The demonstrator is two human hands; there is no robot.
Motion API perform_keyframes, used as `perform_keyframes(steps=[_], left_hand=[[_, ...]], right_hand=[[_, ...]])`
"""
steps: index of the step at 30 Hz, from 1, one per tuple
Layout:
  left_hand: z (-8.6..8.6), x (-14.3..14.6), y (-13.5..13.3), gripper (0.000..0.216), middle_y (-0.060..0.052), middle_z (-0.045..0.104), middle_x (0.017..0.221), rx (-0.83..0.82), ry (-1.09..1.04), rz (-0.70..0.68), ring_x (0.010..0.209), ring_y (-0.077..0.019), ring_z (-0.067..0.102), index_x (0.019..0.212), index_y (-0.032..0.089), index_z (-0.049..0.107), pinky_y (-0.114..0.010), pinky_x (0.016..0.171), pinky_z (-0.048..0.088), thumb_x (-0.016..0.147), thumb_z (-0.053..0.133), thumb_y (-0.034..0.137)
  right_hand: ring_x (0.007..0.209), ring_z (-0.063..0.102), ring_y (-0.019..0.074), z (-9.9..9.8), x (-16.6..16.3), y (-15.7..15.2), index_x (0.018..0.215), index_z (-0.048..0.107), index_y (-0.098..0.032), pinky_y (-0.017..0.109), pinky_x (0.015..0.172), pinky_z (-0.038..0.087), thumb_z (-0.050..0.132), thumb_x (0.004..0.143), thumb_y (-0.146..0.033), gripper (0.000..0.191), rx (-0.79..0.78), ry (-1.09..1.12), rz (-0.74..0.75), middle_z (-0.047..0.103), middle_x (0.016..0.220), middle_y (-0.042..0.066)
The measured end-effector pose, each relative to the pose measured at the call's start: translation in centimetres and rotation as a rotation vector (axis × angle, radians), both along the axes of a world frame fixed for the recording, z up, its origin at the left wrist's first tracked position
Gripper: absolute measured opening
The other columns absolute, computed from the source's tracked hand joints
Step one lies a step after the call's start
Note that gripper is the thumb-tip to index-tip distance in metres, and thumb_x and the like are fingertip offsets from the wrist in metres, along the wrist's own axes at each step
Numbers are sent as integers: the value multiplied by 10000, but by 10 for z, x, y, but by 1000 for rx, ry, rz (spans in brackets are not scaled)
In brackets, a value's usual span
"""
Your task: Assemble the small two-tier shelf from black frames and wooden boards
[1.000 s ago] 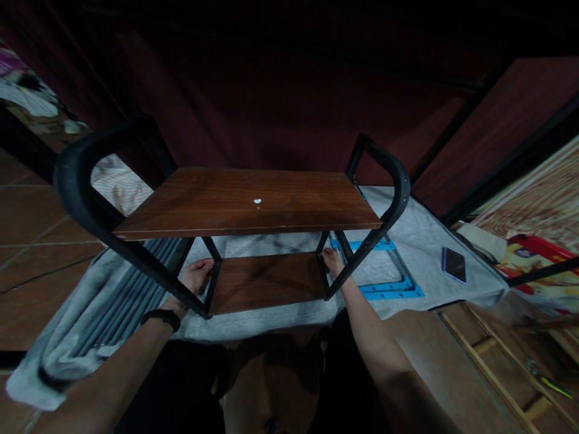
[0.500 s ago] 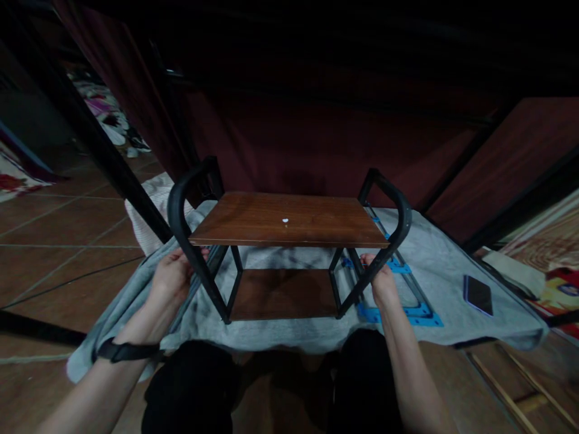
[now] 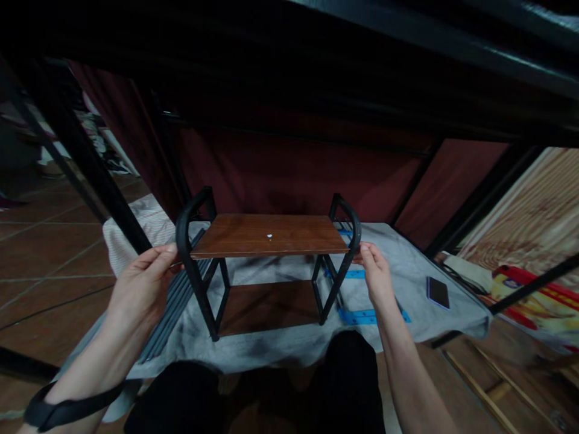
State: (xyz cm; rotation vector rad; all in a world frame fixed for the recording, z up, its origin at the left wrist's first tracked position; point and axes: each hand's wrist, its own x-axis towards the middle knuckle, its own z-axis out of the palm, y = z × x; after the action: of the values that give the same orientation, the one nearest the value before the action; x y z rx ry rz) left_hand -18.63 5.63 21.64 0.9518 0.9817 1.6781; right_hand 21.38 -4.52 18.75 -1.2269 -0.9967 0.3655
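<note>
A small two-tier shelf [image 3: 271, 236] with brown wooden boards and a black metal frame stands upright on a grey cloth [image 3: 402, 259] on the floor. My left hand [image 3: 143, 282] is at the shelf's left arched side bar, fingers and thumb closed on the bar near its top. On the other side, my right hand [image 3: 374, 274] grips the right arched side bar just below the upper board. The lower board [image 3: 269, 304] sits between the legs. My knees show in dark trousers just in front of the shelf.
A blue metal frame [image 3: 362, 314] lies on the cloth behind my right hand, with a dark phone [image 3: 438, 292] further right. A grey slatted panel [image 3: 169, 301] lies on the left. Large black bars and brown boards stand behind and overhead. Tiled floor spreads left; wooden slats lie right.
Both hands have risen from the lower legs of the shelf to its upper side bars. The shelf now looks smaller and further from me.
</note>
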Motion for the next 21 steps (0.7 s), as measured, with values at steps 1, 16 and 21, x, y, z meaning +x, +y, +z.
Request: perform_keyframes(steps=[1,16,21], left_hand=[[0,-2,0,237,9,670,753,-8,11,-6,708,-108,584,758,152,700,-172,603,479,577,831,230],[-4,3,-6,180,29,662,716,-23,-49,-32,704,-82,584,740,168,691,-131,687,489,588,787,175],[-5,8,-5,127,35,646,688,76,-25,-15,681,-73,576,714,168,678,-137,714,482,615,758,159]], right_hand=[[718,556,171,1,0,0,905,653,-242,307,714,461,586,827,-580,353,5,10,8,638,786,2],[676,523,135,2,-2,3,739,644,-228,285,699,435,751,699,-465,263,66,291,148,598,707,-11],[630,488,125,3,-6,6,705,591,-227,278,669,421,748,662,-520,336,54,300,110,559,659,-29]])
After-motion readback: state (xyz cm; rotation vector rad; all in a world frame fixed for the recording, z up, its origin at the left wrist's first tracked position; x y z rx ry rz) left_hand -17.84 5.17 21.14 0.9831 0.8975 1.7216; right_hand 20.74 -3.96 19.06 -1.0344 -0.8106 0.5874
